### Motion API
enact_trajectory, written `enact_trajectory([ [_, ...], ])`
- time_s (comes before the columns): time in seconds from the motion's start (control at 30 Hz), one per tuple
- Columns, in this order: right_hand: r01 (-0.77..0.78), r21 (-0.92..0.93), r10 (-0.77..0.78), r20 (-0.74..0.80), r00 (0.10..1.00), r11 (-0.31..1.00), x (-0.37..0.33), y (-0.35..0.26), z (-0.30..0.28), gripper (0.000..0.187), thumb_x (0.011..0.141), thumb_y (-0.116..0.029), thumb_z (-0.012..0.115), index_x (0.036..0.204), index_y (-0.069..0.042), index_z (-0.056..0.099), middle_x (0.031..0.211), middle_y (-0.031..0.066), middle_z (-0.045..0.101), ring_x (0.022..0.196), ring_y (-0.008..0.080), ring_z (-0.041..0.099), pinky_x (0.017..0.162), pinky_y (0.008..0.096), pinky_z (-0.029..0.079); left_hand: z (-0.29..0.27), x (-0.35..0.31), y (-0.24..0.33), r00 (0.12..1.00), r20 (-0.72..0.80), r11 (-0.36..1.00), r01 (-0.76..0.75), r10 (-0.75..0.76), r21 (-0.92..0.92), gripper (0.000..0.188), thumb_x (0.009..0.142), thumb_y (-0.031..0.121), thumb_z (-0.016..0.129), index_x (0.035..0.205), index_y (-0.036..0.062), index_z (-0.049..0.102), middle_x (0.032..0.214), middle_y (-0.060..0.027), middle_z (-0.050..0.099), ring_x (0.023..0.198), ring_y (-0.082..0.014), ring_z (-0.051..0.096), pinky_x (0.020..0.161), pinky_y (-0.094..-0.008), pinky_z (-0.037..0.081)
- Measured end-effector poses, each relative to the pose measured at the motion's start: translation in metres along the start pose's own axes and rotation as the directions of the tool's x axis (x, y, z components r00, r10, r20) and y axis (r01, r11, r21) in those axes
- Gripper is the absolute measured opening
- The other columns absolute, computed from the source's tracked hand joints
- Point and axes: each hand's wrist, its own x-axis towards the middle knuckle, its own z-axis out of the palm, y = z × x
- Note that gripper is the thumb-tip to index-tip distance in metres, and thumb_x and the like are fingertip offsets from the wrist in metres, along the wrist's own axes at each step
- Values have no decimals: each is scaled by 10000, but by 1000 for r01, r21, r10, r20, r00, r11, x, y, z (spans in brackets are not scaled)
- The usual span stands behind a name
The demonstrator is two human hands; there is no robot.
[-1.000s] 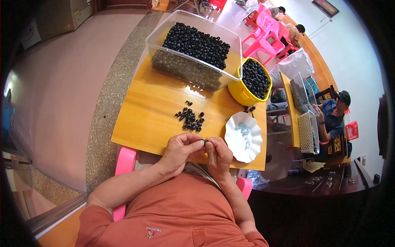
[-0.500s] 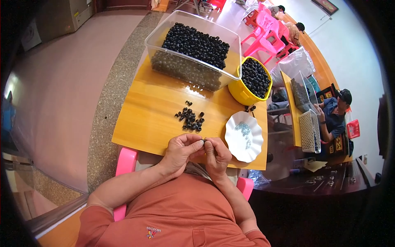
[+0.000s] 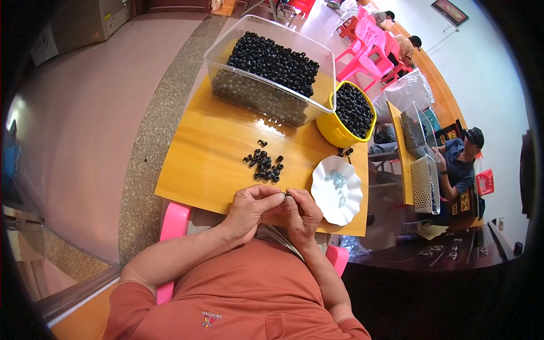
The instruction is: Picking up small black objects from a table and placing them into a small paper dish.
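Wooden table (image 3: 209, 147), left hand (image 3: 247, 207) and right hand (image 3: 302, 216) tip-to-tip by its edge, tight on a dark piece (image 3: 287, 195).

I see black on the loose ring-shaped pieces (image 3: 266, 168), and the small held piece (image 3: 286, 195) looks dark too. The tub (image 3: 326, 73) reads colourless and clear, the bucket (image 3: 331, 131) bright yellow, the wood-grained tabletop (image 3: 204, 141) honey-orange. I make out a white scalloped dish (image 3: 331, 215), pale blue-green bits (image 3: 336, 180), a rust-orange shirt (image 3: 232, 283), hot-pink chairs (image 3: 368, 42) and a grey speckled floor band (image 3: 153, 130).
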Motion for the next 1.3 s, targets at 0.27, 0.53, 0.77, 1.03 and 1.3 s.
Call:
enact_trajectory([
  [0.27,132,-122,-131,20,991,984,4,-7,-3,178,891,16,601,1061,63,623,936,136,633,780,159,596,675,227,462,3,-3,3,1000,17,1000,-3,3,-12,107,901,74,640,992,17,644,940,-65,670,849,-132,643,784,-283,553],
  [0.53,226,-329,-233,18,972,917,3,-9,0,378,755,24,721,1111,30,593,945,166,615,677,205,628,578,279,514,4,-2,1,1000,-17,1000,-8,8,5,118,882,102,676,966,22,654,897,-56,677,808,-113,637,757,-259,537],
  [0.77,243,-443,-271,2,963,863,1,-8,4,401,725,13,743,1096,42,592,931,172,616,695,237,637,589,305,529,5,-3,1,1000,-24,1000,-20,20,-15,101,873,81,679,944,11,662,878,-62,682,796,-114,638,759,-247,530],
  [1.03,293,-532,-351,-7,936,794,0,-5,11,333,752,34,718,1064,75,608,922,173,631,643,231,639,564,306,516,4,-1,-10,987,-69,990,-141,142,28,97,865,34,671,944,-22,679,862,-71,690,782,-104,638,737,-226,524],
  [1.3,281,-608,-357,-4,934,743,2,-7,19,287,779,40,683,1053,81,607,897,183,632,662,272,645,569,332,523,4,3,-13,972,-100,977,-211,214,32,84,869,23,661,930,-32,681,853,-78,690,754,-105,641,698,-215,529],
])
